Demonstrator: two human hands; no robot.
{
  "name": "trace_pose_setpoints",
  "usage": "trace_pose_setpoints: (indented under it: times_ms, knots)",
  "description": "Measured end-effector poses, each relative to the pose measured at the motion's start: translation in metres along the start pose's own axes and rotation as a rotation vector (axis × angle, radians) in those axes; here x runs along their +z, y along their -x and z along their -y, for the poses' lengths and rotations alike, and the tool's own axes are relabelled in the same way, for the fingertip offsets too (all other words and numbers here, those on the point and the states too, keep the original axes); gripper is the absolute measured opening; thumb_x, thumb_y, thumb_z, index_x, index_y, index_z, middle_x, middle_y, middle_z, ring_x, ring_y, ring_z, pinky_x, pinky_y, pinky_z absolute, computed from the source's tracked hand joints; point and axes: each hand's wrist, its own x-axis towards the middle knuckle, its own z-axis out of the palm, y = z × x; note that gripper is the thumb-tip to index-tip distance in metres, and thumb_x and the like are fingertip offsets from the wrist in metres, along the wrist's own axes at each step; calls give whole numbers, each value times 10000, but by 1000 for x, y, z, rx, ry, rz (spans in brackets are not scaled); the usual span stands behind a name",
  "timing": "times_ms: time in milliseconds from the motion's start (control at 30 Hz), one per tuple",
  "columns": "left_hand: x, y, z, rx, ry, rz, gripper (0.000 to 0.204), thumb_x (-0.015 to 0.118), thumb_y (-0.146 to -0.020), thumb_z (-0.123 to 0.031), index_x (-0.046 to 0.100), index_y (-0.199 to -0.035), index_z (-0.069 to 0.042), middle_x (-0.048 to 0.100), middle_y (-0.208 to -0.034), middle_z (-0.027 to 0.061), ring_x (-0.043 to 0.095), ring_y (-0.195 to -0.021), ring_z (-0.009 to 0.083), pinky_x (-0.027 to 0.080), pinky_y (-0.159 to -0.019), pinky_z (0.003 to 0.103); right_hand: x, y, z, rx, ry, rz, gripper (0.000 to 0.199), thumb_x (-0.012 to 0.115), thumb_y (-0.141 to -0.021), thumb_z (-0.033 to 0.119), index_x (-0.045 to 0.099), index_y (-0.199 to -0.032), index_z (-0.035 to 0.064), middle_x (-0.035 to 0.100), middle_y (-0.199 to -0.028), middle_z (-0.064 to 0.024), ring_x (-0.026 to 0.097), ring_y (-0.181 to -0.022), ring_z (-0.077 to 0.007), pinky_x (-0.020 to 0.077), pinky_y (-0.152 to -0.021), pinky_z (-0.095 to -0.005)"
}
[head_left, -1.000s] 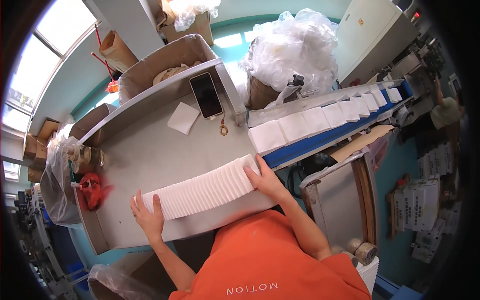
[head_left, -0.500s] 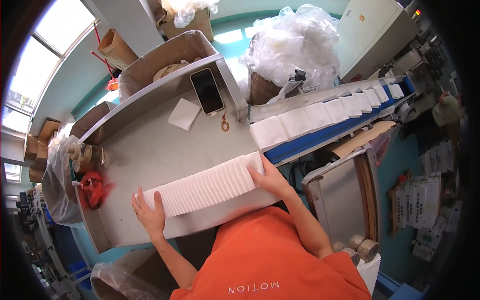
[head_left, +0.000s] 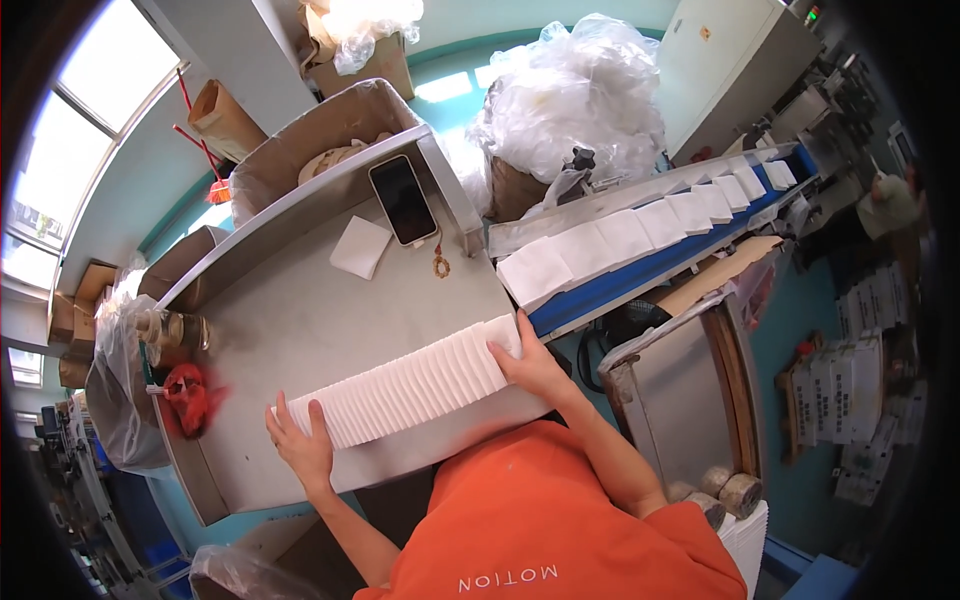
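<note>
Bench: grey metal bench point(head_left: 260, 335), raised walls along its far side and left end; wearer's orange shirt point(head_left: 560, 510) at its near edge.
Belt: blue conveyor belt point(head_left: 600, 285), slanting off from the bench's right end; carries a line of white stacks point(head_left: 626, 234), the closest lying just beside that end.
Heap: crumpled clear plastic point(head_left: 575, 105), out past the bench's far right corner.
Carton: open cardboard box point(head_left: 290, 140), just outside the bench's far wall; cannot tell if touching.
Row: row of paper squares point(head_left: 410, 385), white, packed tightly into one long block; lies along the bench's near side, reaching to its right end.
Left grip: left hand point(head_left: 303, 450), over the bench's near left part; clasping the row's left end, thumb on the near side, fingers round the end.
Right grip: right hand point(head_left: 535, 368), at the bench's right end; clasping the row's right end, thumb over the last square's face, fingertips partly hidden.
Bag: red plastic bag point(head_left: 187, 400), bunched at the bench's left wall.
Phone: phone point(head_left: 404, 200), dark screen up, near the bench's far right corner.
Loose square: single white square point(head_left: 361, 247), flat, toward the bench's far wall.
Charm: small gold-brown charm point(head_left: 441, 263), near the bench's right edge.
</note>
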Motion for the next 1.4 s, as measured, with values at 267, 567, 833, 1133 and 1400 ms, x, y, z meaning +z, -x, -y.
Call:
trace_pose_setpoints:
  times_ms: [267, 567, 833, 1133, 1400]
  knots:
    - [0, 2, 2, -31, -41, 15, 624, 538, -922, -508, 420, -1394, -117, 327, -1431, 250, 393, -1263, 456, 340, -1036, 517, 3, 1, 12, 56, 127, 239, 396, 605, -901, 289, 586, -1182, 11, 668, -1054, -171, 637, -1009, -291, 492, -856, -365]
    - [-3, 8, -16, -31, 38, 90, 740, 588, -871, -565, 382, -1424, -117, 300, -1442, 256, 375, -1279, 458, 324, -1050, 521, -35, -6, -14, 383, -725, -13, 385, 561, -965, 358, 587, -1112, 2, 651, -1057, -124, 632, -881, -139, 514, -725, -237]
    - [3, 12, -35, -123, 1, 40, 781, 604, -850, -585, 374, -1427, -112, 287, -1445, 258, 383, -1256, 476, 335, -1028, 542, 2, -7, 11, 229, -400, 192, 462, 573, -944, 370, 568, -1218, -2, 639, -1053, -84, 589, -910, -181, 458, -805, -317]
    - [7, 13, -29, -79, -12, 2, 775, 599, -849, -594, 395, -1412, -102, 313, -1417, 288, 402, -1229, 492, 348, -1008, 548, -42, -4, -14, 455, -633, 369, 319, 581, -948, 174, 539, -1228, 27, 640, -1092, -63, 633, -948, -150, 509, -785, -293]
    - [8, 12, -32, -60, -34, -5, 770, 600, -850, -588, 396, -1411, -101, 326, -1407, 284, 422, -1210, 490, 367, -995, 541, -8, -3, 8, 200, -249, 118, 465, 557, -957, 416, 582, -1106, -24, 648, -1025, -113, 622, -987, -229, 482, -832, -315]
